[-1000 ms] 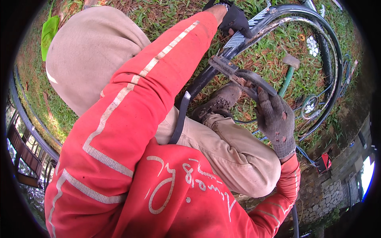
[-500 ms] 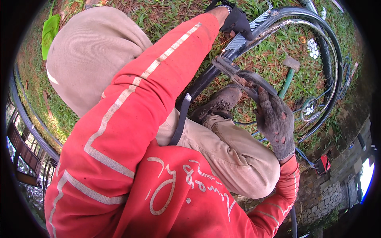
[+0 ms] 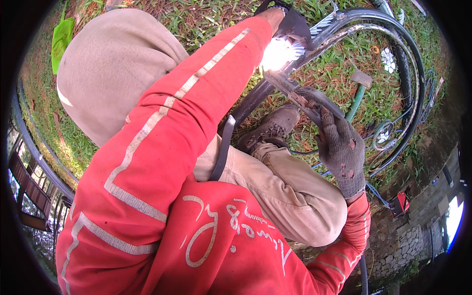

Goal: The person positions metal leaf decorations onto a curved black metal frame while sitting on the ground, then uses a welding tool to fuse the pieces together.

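Observation:
My left hand (image 3: 295, 27), in a dark, torn glove, is closed over a grey leaf-shaped metal piece (image 3: 298, 49) lying against a black metal tube (image 3: 255, 98). Its fingertips are partly hidden. A glaring white welding arc (image 3: 280, 55) burns beside that hand and washes out the spot where leaf and tube meet. My right hand (image 3: 341, 147), in a grey knit glove with holes, grips a dark, worn electrode holder (image 3: 307, 101). The holder's jaws point up and left, just below the glare. The electrode itself cannot be made out.
A hammer with a green handle (image 3: 356, 101) lies on the grass right of the holder. Large curved black tubing (image 3: 415, 64) arcs around the right side. Another grey leaf piece (image 3: 324, 23) sits on the tube. My boot (image 3: 273, 128) is near the tube; blue cable (image 3: 376, 194) trails behind my right wrist.
A bright white arc has flared up between my left hand and the jaws of the electrode holder. Both hands have stayed almost in place.

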The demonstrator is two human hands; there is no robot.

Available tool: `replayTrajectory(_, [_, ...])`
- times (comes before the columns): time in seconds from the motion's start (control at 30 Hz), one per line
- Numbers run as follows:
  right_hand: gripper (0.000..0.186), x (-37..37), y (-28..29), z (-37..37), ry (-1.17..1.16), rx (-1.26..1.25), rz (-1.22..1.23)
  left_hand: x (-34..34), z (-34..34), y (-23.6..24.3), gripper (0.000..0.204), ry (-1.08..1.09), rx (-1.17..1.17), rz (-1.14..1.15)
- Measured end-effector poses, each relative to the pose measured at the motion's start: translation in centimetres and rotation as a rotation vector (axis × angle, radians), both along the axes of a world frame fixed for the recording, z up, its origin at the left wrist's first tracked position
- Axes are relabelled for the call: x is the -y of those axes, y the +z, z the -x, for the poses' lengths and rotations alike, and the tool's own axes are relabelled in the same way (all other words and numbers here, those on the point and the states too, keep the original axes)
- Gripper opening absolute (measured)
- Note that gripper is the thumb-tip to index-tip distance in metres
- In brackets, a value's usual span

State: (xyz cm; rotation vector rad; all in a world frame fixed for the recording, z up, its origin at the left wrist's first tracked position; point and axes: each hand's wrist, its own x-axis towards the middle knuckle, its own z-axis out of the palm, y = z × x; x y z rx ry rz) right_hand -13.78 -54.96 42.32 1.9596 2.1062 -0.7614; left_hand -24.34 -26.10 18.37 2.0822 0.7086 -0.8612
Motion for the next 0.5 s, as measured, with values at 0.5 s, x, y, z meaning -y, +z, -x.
replayTrajectory(0.5, [0.075, 0.13, 0.04, 0.02, 0.012, -0.006, -0.037, 0.5, -0.43, -0.89, 0.062, -0.021, 0.025, 0.003])
